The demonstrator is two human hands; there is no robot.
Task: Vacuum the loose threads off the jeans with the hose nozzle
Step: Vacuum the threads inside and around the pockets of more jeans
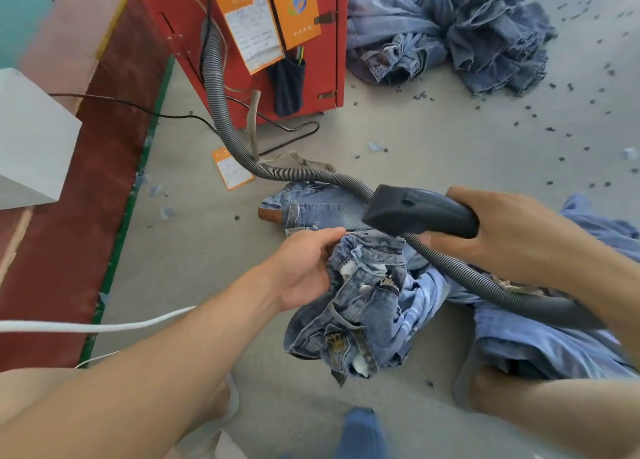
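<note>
Head view: the jeans (pixel 360 306) are bunched up mid-floor, waistband pinched by the left hand (pixel 304 268). The hose nozzle (pixel 415 212) is gripped by the right hand (pixel 498 230) just above. Denim's soft and floppy, so it's probably best held taut by the stiff waistband.

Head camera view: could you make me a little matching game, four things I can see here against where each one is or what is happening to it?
Things:
1. black plastic vacuum nozzle
2. crumpled faded blue denim jeans
3. red metal cabinet
4. heap of blue denim garments

Places or states:
A. lying on the grey floor at the top right
B. standing at the top, with the grey ribbed hose running up to it
C. gripped by the right hand
D. held at the waistband by the left hand

Pairs: 1-C, 2-D, 3-B, 4-A
</note>
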